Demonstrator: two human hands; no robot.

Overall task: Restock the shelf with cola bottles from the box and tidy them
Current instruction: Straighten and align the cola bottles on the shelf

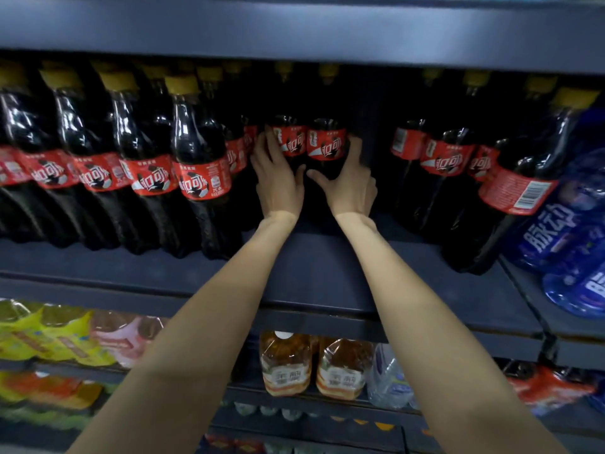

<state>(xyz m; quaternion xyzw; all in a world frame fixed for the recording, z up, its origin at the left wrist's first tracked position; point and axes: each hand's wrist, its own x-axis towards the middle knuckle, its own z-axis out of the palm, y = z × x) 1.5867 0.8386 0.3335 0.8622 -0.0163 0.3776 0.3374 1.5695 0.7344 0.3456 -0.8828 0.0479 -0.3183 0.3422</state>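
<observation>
two hands work at the back of the cola shelf [314, 273], and most of that shelf is already stocked. starting at the left, a front row of cola bottles [144, 165] stands upright and close together, labels mostly facing out, with more behind them. next comes a gap in the middle of the shelf, where the front edge is bare. set back in that gap, the left hand [278, 178] has its fingers curled round the left side of the left bottle [289, 142], grasping it at label height. just beside it, the right hand [352, 185] grasps the right bottle [327, 142] the same way, fingers wrapped round its right side, thumb reaching in toward the other thumb. the two bottles stand upright, touching each other, well behind the front row. further right, more cola [510, 178] stands at the front and behind it, some labels turned sideways, and at the far right sit blue bottles [573, 244]. below, a lower shelf holds yellow packs [49, 332] and amber bottles [314, 365]. the box is not in view.

as a judgement, the restocking is well along: both sides are full, the middle still lacks its front bottles, and a few labels on the right want turning.
</observation>
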